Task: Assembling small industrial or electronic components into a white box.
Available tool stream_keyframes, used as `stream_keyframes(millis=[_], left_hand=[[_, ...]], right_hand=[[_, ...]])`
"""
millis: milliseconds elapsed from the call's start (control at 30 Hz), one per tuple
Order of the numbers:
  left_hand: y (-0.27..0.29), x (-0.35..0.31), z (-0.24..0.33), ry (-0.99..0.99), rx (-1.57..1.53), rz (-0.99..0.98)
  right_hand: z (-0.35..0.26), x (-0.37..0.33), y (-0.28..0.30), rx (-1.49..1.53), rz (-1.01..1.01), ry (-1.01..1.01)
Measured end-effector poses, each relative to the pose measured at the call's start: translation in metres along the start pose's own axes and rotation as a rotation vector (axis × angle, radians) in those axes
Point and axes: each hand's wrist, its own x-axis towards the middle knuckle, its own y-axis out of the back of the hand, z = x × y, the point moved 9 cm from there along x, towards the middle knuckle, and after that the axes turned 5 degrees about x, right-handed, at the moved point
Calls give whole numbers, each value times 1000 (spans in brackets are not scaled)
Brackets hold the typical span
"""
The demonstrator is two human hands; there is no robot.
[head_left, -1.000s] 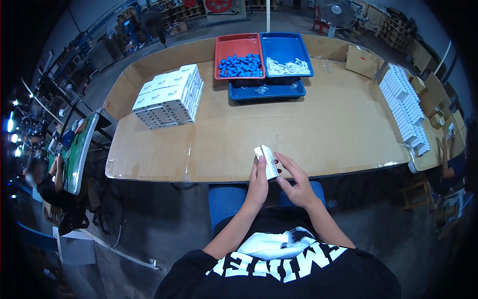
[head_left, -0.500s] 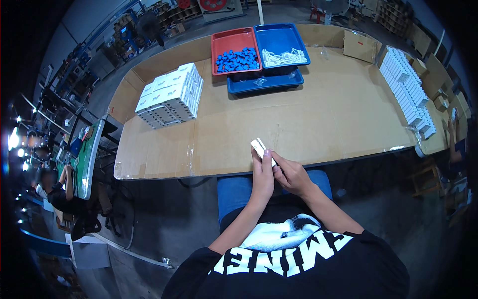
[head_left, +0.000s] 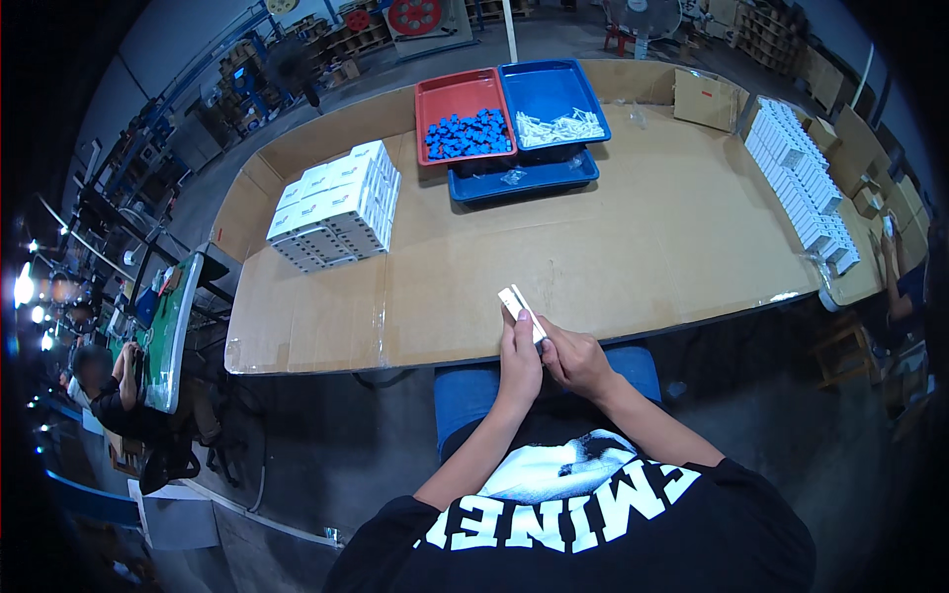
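Note:
Just off the near edge of the cardboard-covered table (head_left: 465,257), both hands meet on a small, narrow white box (head_left: 516,300). My left hand (head_left: 520,362) is wrapped round its left side, with the thumb lying along it. From the right, my right hand (head_left: 581,358) pinches the lower end with bent fingers. The box tilts up and to the left, and a dark gap runs along its upper end. Its lower part is hidden by my fingers.
A block of stacked white boxes (head_left: 331,208) stands at left. Farther back are a red tray (head_left: 453,91) of blue pieces, a blue tray (head_left: 546,84) of white sticks and a lower blue tray (head_left: 529,186). White boxes (head_left: 796,178) line the right. Co-workers sit on both sides.
The view has tipped slightly, so the table and trays sit lower in the picture. Both hands keep hold of the white box, with only a small shift of the fingers.

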Motion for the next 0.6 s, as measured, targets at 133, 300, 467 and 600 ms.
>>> stream_keyframes(millis=[133,300,467,600], left_hand=[[3,7,-6,3,29,2],[9,18,-7,35,-30,5],[7,30,9,24,-138,-129],[-6,27,30,-263,205,-249]], right_hand=[[6,0,-3,-7,-10,-22],[13,9,-1,98,-40,-117],[38,8,11,398,26,-383],[82,-24,0,864,47,-927]])
